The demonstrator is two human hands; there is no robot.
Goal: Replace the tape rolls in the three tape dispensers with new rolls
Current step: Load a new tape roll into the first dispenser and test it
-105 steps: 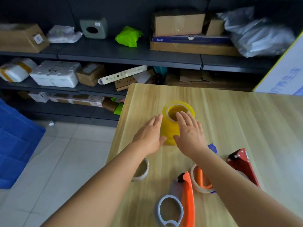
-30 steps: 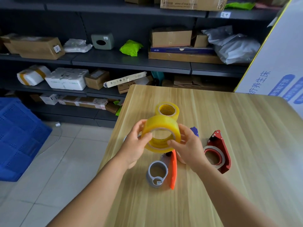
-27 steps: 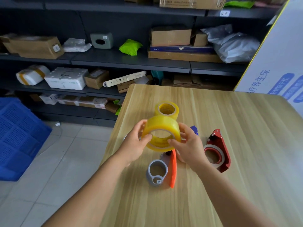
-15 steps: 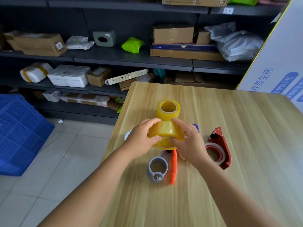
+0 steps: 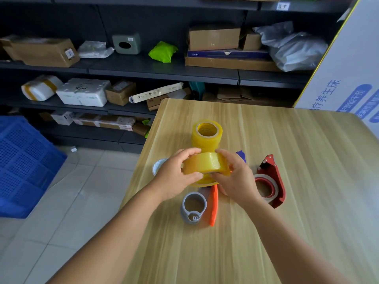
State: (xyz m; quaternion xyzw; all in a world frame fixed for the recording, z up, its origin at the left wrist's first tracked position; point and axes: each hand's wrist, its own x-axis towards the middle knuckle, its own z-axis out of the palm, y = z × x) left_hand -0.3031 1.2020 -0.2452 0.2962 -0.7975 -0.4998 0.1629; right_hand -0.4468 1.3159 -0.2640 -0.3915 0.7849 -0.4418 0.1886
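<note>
A yellow tape roll is held flat above the wooden table, gripped on its left side by my left hand and on its right side by my right hand. Behind it stands a stack of yellow tape rolls. Below my hands lies an orange dispenser with a grey empty hub. A red dispenser with a nearly used-up roll lies to the right. A blue dispenser tip shows behind my right hand, mostly hidden. An empty tape core sits by the table's left edge.
Dark shelves with cardboard boxes and parcels stand behind the table. A blue crate sits on the tiled floor at left. A white printed board leans at the right.
Both hands lifted one yellow roll off the stack, held it upright with its hole facing me, then tipped it flat and lowered it slightly.
</note>
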